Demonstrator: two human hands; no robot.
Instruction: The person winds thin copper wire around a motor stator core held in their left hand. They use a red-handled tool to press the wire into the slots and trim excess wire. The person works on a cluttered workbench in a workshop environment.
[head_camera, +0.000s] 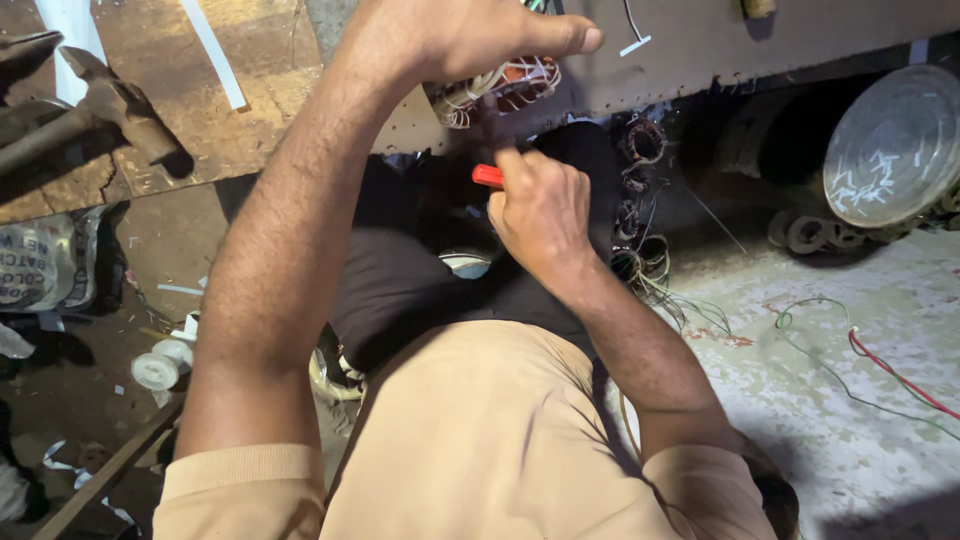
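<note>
Across the far side of the scene runs a grey metal bench edge (760, 50), and the person sits on the floor just before it, tan shirt and dark lap filling the near middle. On the far right, under the bench, a round ribbed metal cover (895, 145) leans on its edge, with grey rings lying at its foot. At far left a heavy hammer (110, 105) rests on a worn wooden board (230, 130). Over the pale concrete floor (860, 400) at right trail loose green and red wires (880, 365), and a string of small dark wire coils (640, 200) hangs down just right of the hands. The left hand (470, 35) is raised to the far side, fingers curled over the top of a wound stator coil (497, 88), copper-red with white lacing, gripping it from above against the bench edge. Its long axis runs left to right, tilted slightly up toward the right. The right hand (540, 215) sits directly nearer, below the coil, closed into a fist around a red-handled tool (487, 176); only the red butt shows at the left of the fist, and I cannot see the working tip. So the coil lies straight ahead and a little above the right hand, close but apart from it, while the left hand already touches it. A white plastic spool (165, 362) lies near the left elbow.
</note>
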